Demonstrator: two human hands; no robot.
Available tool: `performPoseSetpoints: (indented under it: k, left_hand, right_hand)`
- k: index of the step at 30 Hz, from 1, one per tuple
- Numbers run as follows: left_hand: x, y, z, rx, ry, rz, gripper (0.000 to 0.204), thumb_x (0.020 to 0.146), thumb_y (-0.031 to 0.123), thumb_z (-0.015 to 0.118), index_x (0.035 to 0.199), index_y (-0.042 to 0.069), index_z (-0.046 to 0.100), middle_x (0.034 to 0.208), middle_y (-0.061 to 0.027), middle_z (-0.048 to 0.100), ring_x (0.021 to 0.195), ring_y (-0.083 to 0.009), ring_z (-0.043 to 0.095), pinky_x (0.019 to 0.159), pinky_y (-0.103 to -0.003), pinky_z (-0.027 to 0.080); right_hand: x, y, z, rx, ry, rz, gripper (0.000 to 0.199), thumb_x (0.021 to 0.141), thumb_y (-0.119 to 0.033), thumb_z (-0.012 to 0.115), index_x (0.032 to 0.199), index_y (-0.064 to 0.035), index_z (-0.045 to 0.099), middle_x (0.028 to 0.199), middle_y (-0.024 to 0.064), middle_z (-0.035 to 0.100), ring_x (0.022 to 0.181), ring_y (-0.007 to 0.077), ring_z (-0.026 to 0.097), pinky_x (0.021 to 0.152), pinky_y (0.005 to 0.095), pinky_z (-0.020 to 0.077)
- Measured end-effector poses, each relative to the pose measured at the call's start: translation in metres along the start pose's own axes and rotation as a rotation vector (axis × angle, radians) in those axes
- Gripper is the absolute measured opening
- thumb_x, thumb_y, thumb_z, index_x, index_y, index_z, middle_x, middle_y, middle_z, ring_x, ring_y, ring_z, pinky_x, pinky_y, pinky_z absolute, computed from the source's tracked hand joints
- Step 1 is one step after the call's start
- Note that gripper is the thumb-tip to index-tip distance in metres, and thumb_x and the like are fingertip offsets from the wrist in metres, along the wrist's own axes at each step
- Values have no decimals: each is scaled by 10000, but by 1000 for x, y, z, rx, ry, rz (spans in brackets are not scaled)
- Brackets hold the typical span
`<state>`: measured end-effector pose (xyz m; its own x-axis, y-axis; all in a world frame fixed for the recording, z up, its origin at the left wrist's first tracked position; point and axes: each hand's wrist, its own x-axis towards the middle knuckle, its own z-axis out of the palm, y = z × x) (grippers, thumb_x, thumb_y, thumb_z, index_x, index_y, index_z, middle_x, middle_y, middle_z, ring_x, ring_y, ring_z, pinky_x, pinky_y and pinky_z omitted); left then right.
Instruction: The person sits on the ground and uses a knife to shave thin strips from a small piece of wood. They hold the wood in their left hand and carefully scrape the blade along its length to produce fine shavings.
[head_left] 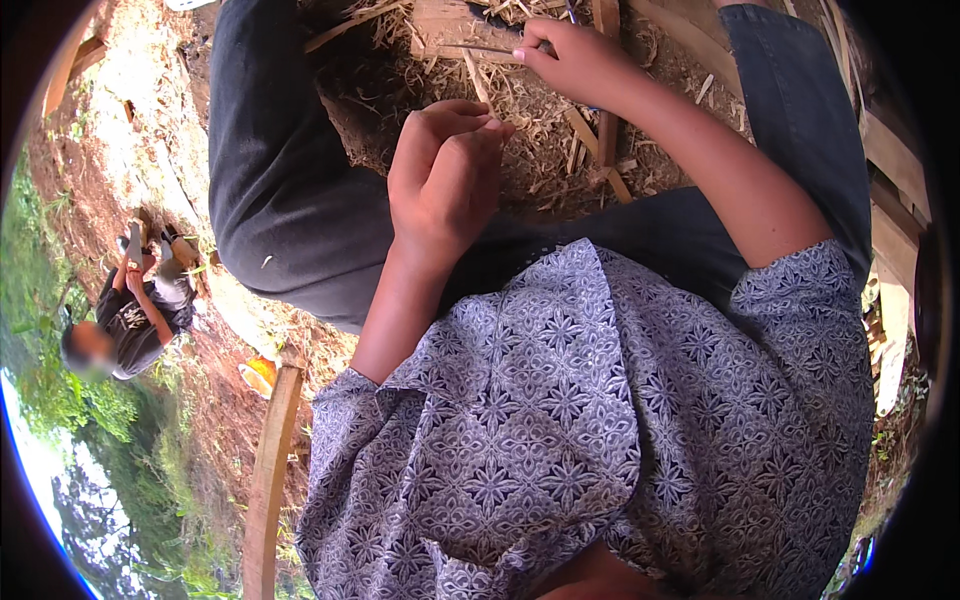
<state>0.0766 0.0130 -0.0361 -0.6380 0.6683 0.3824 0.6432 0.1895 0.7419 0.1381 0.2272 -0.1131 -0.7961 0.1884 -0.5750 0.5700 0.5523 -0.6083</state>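
Near the middle, my left hand (pixel 445 175) is closed, with its fingers curled and thumb pressed against them. A pale, thin wood strip (pixel 475 77) runs up from its fingertips; the gripped end is hidden. Farther up and to the right, my right hand (pixel 573 62) is wrapped round a knife, its handle mostly covered by the fingers. The slim knife blade (pixel 482 48) points left, across the upper end of the strip. Behind the blade, a flat wooden board (pixel 437 25) lies on the ground among shavings.
Wood shavings (pixel 545 165) cover the soil between my legs. A narrow wooden post (pixel 607 90) stands right of my hands. Planks (pixel 895 160) lie at the right edge. On the left, a wooden beam (pixel 270 480) rises, and another person (pixel 140 310) sits farther off holding a blade.
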Motion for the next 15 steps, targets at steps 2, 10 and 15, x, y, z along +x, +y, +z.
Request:
performPoseSetpoints:
  k: [2, 10, 15]
  left_hand:
    - [-1, 0, -1, 5, 2, 6, 234, 809, -67, 824, 941, 36, 659, 870, -121, 667, 841, -278, 750, 680, -340, 602]
    - [-4, 4, -2, -66, -144, -11, 241, 778, -45, 760, 1004, 26, 713, 948, -126, 656, 958, -315, 704, 749, -365, 598]
    - [-6, 8, 1, -63, -204, -3, 305, 730, 4, 751, 1028, 56, 713, 969, -122, 652, 982, -310, 704, 761, -379, 608]
  right_hand:
    - [-29, -21, -20, 13, -54, -53, 254, 1024, -353, 647, 1002, -100, 635, 683, 47, 618, 615, 149, 589, 586, 363, 448]
    - [-34, -34, -33, -76, -50, -70, 261, 1027, -361, 637, 1017, -100, 633, 658, 67, 600, 601, 176, 595, 585, 377, 457]
    - [0, -22, -10, -58, -45, -12, 259, 1019, -389, 628, 1037, -132, 650, 667, 83, 616, 617, 221, 621, 607, 412, 479]
